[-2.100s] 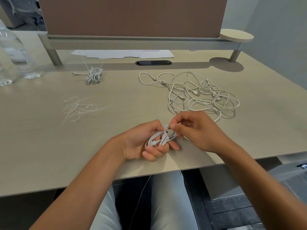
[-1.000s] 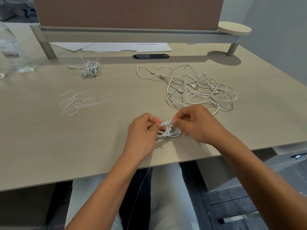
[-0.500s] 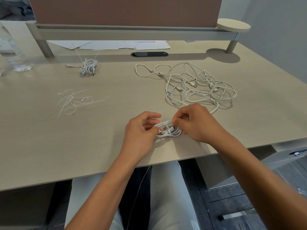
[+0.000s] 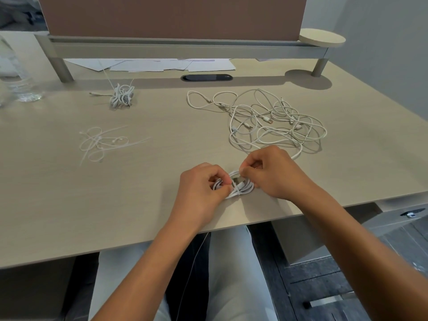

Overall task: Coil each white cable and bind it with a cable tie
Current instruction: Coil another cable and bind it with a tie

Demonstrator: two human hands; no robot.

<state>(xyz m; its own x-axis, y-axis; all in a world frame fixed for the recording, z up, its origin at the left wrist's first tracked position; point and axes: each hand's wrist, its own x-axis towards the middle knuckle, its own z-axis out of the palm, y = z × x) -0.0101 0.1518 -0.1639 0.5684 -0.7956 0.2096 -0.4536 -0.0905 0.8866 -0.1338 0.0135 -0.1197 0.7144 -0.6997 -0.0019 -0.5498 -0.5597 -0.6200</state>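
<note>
The coiled white cable (image 4: 238, 187) lies on the table (image 4: 69, 205) near its front edge, held between both hands. The left hand (image 4: 199, 193) has its fingers curled round the coil's left side; the right hand (image 4: 273, 174) pinches something at the top of the coil, though whether that is a cable tie or a cable end is too small to tell.

To bind it well, the left hand should probably keep the loops pressed together while the right threads and draws the tie snug round the middle — loose loops would spring out.

Beyond the coil, to its right, the tangle of loose cables (image 4: 273, 121) waits on the table, well apart. To the coil's far left lie the spare cable ties (image 4: 102, 142), and farther back a bound bundle (image 4: 122, 96). The one container in view is a clear plastic bottle (image 4: 14, 72) at the far left — its contents cannot be made out.
</note>
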